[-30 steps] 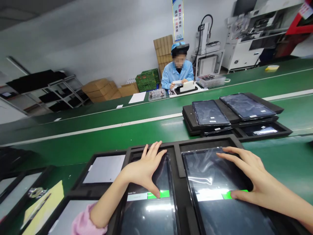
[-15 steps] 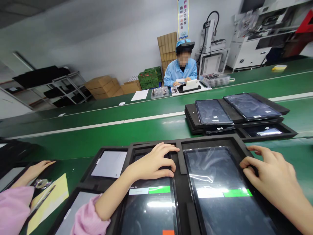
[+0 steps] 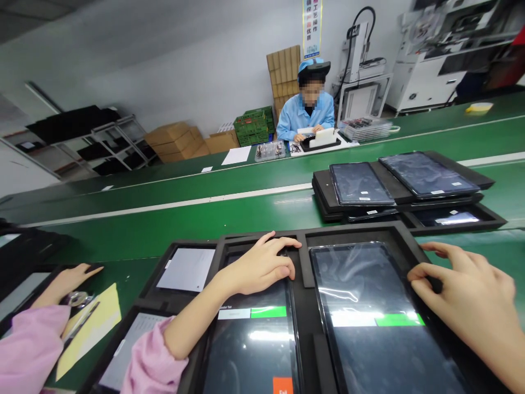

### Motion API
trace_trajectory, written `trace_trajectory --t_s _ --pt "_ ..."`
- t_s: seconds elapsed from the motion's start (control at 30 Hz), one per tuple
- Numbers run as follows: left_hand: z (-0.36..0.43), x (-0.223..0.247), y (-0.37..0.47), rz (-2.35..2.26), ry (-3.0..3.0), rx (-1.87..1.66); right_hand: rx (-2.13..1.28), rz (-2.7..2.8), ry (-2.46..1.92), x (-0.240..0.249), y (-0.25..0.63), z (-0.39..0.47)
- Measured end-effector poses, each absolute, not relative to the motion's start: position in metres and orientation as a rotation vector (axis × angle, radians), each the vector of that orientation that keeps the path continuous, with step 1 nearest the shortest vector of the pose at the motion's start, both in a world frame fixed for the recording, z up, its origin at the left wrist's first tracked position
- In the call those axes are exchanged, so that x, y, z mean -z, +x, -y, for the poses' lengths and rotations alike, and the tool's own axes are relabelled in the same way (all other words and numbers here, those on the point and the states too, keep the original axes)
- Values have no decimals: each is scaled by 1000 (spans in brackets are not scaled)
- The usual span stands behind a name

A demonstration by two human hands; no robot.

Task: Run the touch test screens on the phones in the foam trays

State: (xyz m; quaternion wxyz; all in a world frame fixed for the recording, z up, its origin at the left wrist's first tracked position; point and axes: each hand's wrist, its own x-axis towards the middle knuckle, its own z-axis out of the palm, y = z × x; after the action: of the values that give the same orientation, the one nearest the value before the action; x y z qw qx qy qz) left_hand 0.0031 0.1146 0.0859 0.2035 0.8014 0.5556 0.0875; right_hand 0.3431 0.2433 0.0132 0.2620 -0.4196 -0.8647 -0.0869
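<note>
Left hand (image 3: 262,265) lies palm-down, fingers curled over the far end of the left tablet (image 3: 252,339), fingertips touching the foam rib that divides the black tray (image 3: 303,257); whether it truly grips the edge cannot be told. Right hand (image 3: 463,295) sits half-open at the far right corner of the right tablet (image 3: 369,317), index finger and thumb hooked toward that edge, closing on nothing visible. Both tablets lie flat in side-by-side pockets, long axes running away from the wearer, each screen showing a white-and-green bar below the hands. Each hand is nearest its own tablet, so the left device lies directly under and toward the body from the left hand, the right device inward of the right hand. Beyond, a second stack of trays (image 3: 402,191) rests on the green conveyor (image 3: 164,219). A neighbour's pink-sleeved hand (image 3: 65,282) reaches in at far left, well apart; another person (image 3: 307,109) sits across the line.
</note>
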Motion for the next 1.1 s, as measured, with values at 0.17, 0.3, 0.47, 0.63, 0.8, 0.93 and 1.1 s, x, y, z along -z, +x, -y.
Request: trace_trajectory --t_s 0.17,0.3,0.47,0.63,0.8,0.93,1.1 --pt "-116 -81 -7 -1522 2203 -332 254 2318 -1101 -8 343 -246" --pt "-117 -81 -6 -1531 2201 -329 195 2331 -1063 -7 344 -248" --pt "-117 -81 -5 -1575 2204 -289 155 2335 -1114 -7 344 -247" --pt "-117 -80 -6 -1576 2222 -276 153 2374 -1115 4 353 -258" --pt "-119 -82 -1 -1614 2253 -225 117 2377 -1081 7 352 -259" --pt "-120 -82 -3 -1618 2233 -234 91 2343 -1120 2 345 -251" --pt "-119 -83 -8 -1600 2201 -252 72 2413 -1115 4 342 -253"
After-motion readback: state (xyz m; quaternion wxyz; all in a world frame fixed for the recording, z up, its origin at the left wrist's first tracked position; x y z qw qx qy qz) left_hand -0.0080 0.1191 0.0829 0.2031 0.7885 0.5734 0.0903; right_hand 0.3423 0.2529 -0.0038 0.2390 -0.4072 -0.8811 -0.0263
